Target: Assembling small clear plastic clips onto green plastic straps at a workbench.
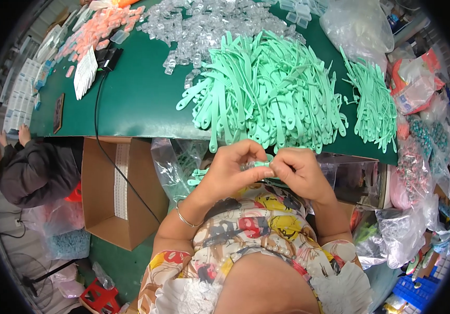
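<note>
Green worktop (146, 104) spans the upper half of the view, edges bowed by the lens. Far left: co-worker (39, 170) in a dark top, at the worktop's left end. Red plastic stool (101, 297) on the floor below. Next right, up top: loose orange pieces (99, 29), with a stack of white cards (85, 73) below them beside a black cable. Open cardboard box (97, 193) sits under the front edge; clear bag (175, 162) just right of it.

Centre: clear plastic pieces (204, 26) at the back, big heap of mint-green straps (272, 89) in front, some ends overhanging the edge. Hands are just below that heap. Left hand (230, 170): thumb and forefinger clamped on a small mint-green piece (261, 164). Piece sits between the two sets of fingers, mostly covered. Right hand (301, 172): thumb and forefinger together, pinching its right end; exact contact hidden.

Right: smaller strap bundle (374, 104), apart from the main heap. Red-and-white bag (418, 78) beyond it, blue crate (416, 293) low down.
</note>
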Demonstrator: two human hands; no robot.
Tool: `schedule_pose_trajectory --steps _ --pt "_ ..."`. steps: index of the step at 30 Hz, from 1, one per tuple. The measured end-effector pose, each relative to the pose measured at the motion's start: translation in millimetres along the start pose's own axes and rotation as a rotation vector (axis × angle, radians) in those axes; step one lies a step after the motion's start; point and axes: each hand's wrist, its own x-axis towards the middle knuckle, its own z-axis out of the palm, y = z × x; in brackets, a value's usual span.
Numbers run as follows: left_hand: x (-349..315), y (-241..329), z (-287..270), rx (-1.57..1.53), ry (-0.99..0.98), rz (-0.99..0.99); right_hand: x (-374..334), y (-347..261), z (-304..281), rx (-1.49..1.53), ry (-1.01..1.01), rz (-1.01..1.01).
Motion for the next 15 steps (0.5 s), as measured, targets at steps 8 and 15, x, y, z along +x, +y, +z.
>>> schedule_pose_trajectory --steps 8,15 --pt "-4 3 0 -0.136 -0.355 -0.002 -15 10 15 0.556 -0.067 -0.063" --pt "-9 -21 11 -0.707 -0.315 -0.175 -23 17 17 0.726 -0.029 -0.072"
